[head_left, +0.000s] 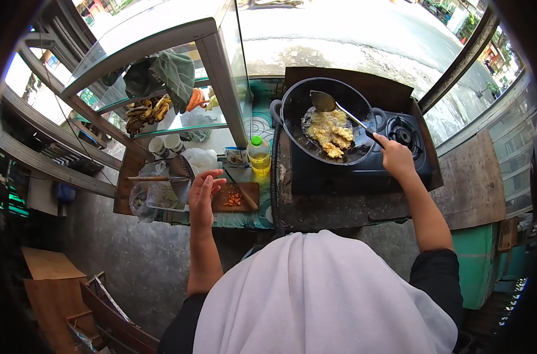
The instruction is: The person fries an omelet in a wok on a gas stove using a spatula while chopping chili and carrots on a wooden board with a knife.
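My right hand (395, 156) grips the dark handle of a metal spatula (356, 122). The spatula's broad blade rests in a black wok (292, 137), at the far side of golden, lumpy frying batter (327, 128) in oil. The wok sits on a two-burner gas stove (327, 180). My left hand (203, 194) is raised with the fingers apart, holding nothing visible. Beside it lie a wooden cutting board (221, 206) with chopped orange-red bits (233, 199) and a knife (245, 196) across it.
A green-capped bottle of yellow liquid (260, 158) stands between board and stove. Left are a wooden-handled metal tool (156, 178), plastic bags (200, 158) and cups (172, 142). The glass display case (212, 62) holds bananas (149, 112) and carrots (194, 99). The second burner (403, 135) is bare.
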A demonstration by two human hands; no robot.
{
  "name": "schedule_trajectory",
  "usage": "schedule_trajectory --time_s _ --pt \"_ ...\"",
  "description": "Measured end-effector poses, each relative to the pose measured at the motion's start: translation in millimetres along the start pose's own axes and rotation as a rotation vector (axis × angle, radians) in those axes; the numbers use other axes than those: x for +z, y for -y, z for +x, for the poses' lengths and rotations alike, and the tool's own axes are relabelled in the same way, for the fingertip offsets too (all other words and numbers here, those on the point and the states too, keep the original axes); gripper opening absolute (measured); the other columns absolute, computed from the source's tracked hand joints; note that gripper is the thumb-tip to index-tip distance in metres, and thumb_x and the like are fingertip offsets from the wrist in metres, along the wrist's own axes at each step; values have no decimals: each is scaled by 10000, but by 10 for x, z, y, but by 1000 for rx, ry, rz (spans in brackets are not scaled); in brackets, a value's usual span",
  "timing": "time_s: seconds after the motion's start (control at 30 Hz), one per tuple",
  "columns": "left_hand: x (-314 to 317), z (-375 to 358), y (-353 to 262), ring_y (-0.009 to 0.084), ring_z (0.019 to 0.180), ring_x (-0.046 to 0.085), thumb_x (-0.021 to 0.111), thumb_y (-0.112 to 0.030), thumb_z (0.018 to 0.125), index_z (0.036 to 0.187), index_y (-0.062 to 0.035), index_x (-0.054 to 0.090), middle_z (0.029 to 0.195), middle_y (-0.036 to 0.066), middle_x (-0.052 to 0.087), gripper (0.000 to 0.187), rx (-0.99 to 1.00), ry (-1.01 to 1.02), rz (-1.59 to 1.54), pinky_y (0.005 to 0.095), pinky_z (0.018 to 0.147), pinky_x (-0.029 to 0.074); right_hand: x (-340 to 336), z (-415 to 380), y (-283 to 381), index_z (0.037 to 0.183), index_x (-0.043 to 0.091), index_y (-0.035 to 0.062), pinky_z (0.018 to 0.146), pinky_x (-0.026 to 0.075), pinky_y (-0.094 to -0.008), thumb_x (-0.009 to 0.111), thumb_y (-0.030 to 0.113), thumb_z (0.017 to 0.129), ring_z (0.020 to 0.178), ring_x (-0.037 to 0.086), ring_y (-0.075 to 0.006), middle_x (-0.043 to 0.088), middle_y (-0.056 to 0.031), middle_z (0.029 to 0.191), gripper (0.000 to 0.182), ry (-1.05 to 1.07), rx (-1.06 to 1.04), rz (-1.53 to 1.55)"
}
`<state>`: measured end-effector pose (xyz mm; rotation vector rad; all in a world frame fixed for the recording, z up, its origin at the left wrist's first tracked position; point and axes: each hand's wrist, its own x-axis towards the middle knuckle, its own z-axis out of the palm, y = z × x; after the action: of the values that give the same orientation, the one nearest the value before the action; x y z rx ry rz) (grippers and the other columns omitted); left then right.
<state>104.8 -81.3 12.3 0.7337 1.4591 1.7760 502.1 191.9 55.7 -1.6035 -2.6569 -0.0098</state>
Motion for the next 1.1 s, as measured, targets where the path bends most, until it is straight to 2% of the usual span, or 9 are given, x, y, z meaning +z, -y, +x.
schedule_trajectory --time_s 0.1,0.2,0.23,0.33,0.37,0.47,0.7,0.8,1.1 --pt "-22 -4 -4 122 948 628 491 -245 990 1116 -85 609 1141 59 638 235 9 -6 1 251 838 441 95 142 -308 1288 553 189 722 513 -461 619 92 836 821 657 -382 669 -180 920 467 34 -68 74" --pt "-75 -55 50 134 953 631 487 -230 988 1129 -85 596 1143 68 634 230 3 -22 -2 261 840 440 118 270 -838 1284 550 175 744 511 -430 629 88 828 867 667 -369 677 -171 970 471 70 -219 351" --pt "-97 -66 61 135 952 631 488 -231 987 1129 -85 597 1143 69 634 230 5 -26 -4 260 839 441 90 300 -924 1289 537 155 593 495 -375 630 87 829 675 662 -276 663 -133 834 474 108 -250 378" --pt "-132 -73 47 136 953 630 490 -232 986 1129 -85 596 1142 68 634 231 7 -45 -8 258 836 441 19 419 -1012 1294 529 139 446 405 -299 620 79 842 503 525 -140 562 -46 702 465 517 222 745" --pt "-137 -77 44 137 954 630 491 -232 986 1130 -84 596 1142 68 634 231 5 -50 -9 257 835 441 -69 376 -879 1288 535 137 393 294 -239 609 74 852 457 373 -61 458 9 658 446 527 266 826" --pt "-133 -68 42 139 955 630 490 -229 986 1132 -83 594 1143 67 633 231 10 -46 -16 257 836 440 24 402 -879 1288 534 135 394 282 -238 600 71 858 457 371 -60 461 8 648 440 580 354 1034" --pt "-72 -45 45 117 957 622 486 -240 995 1107 -90 613 1140 55 638 227 3 -33 -16 245 837 438 -287 264 -741 1324 501 102 387 227 -206 600 64 843 433 317 -32 438 31 610 493 545 275 993" --pt "-96 -27 75 117 959 620 483 -241 996 1106 -91 614 1144 55 636 227 5 -28 -21 246 840 436 -326 201 -643 1331 498 101 389 233 -201 600 64 840 432 314 -30 430 39 614 503 525 228 952" --pt "-79 -4 70 143 962 635 492 -233 986 1136 -82 592 1146 71 636 235 4 -34 -28 258 836 443 -109 116 -363 1315 523 97 400 260 -203 601 58 863 454 337 -26 441 51 641 460 495 276 1200"
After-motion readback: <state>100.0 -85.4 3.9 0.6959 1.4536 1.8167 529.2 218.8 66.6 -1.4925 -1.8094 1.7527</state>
